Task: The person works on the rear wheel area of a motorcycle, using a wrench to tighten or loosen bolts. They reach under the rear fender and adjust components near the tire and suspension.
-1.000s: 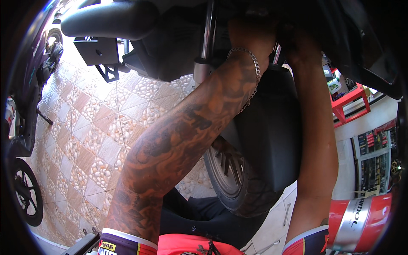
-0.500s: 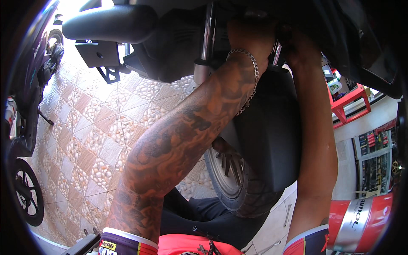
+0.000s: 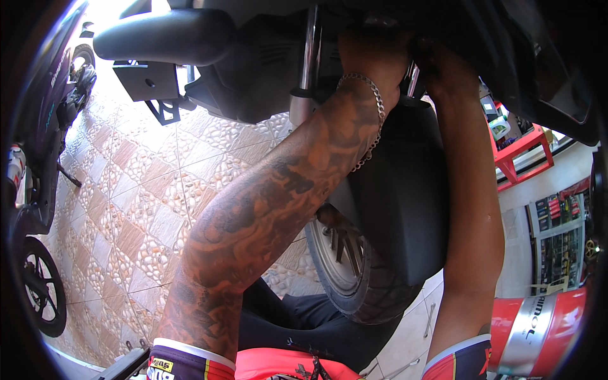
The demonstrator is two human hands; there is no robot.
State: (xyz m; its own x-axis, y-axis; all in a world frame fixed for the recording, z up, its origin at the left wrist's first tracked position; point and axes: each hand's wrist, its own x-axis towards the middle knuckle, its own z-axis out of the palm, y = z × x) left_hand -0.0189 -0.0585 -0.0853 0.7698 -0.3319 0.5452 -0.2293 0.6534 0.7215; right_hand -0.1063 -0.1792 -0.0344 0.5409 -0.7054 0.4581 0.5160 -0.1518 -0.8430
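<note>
Both hands reach up into the dark underside of a bike (image 3: 266, 88), at the top of the view. The left hand (image 3: 375, 56) goes in above the fender (image 3: 405, 209); its fingers are lost in shadow, so I cannot tell how far they are open or whether they grip anything. The right hand (image 3: 447, 71) is just beside it, to the right – its fingertips are hidden too, and their hold cannot be told. A narrow strip of bright metal (image 3: 413, 79) shows between the two hands.

The bike's black fender lies between the forearms, over the front wheel (image 3: 345, 256), whose pale rim and dark tyre (image 3: 373, 310) show below the left forearm. A chrome fork tube (image 3: 310, 54) stands left of the left hand. A chain bracelet (image 3: 382, 107) circles the left wrist.

The person's dark trousers (image 3: 297, 323) are behind the tyre, and thin metal tools (image 3: 429, 322) lie on the white floor to its right. Farther right are a red and silver drum (image 3: 563, 329), a shelf (image 3: 560, 237) of small goods and a red rack (image 3: 522, 155). At the left edge is a second motorcycle (image 3: 41, 139), near pebble-patterned tiles (image 3: 145, 209).
</note>
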